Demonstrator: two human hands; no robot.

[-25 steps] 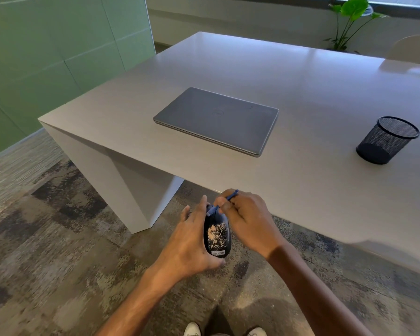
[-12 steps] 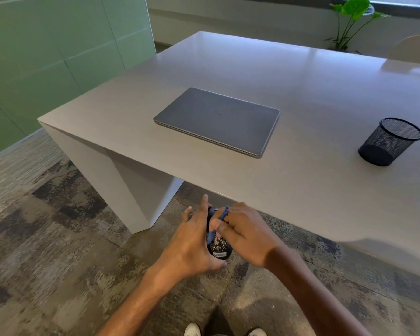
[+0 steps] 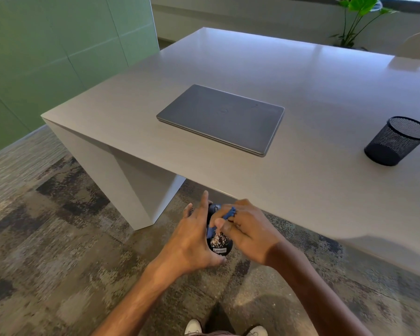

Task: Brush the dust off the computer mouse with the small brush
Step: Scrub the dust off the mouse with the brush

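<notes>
Here the mouse (image 3: 219, 243) sits at about six o'clock in the view, held in the air just off the near edge of the surface (image 3: 301, 170) and above the carpet (image 3: 58, 238). It is black and glossy, with a white "Lenovo" label at its near end and a patch of pale, speckled dust across its back just above that label. Its far end is mostly hidden by fingers.

The left hand (image 3: 192, 241) cups the mouse from nine o'clock, thumb under the near end, its grip closed around the body while two fingers stick out straight toward twelve o'clock. The right hand (image 3: 250, 234) comes in from three o'clock, its grip pinched on the brush (image 3: 222, 220), a small blue tool lying slantwise over the top of the mouse; the lower blue end meets the mouse at the upper edge of the dust, though the bristles cannot be made out.

The surface is a broad, pale grey slab with a white angled leg (image 3: 131, 180) at nine o'clock. A closed grey laptop (image 3: 221, 118) lies flat toward twelve o'clock, and a black mesh cup (image 3: 398, 141) stands upright at two o'clock, well apart from it. Green wall panels (image 3: 46, 57) fill ten o'clock, a leafy plant (image 3: 357, 18) stands at one o'clock beyond the surface, and white shoe tips (image 3: 194, 327) show at the bottom edge.
</notes>
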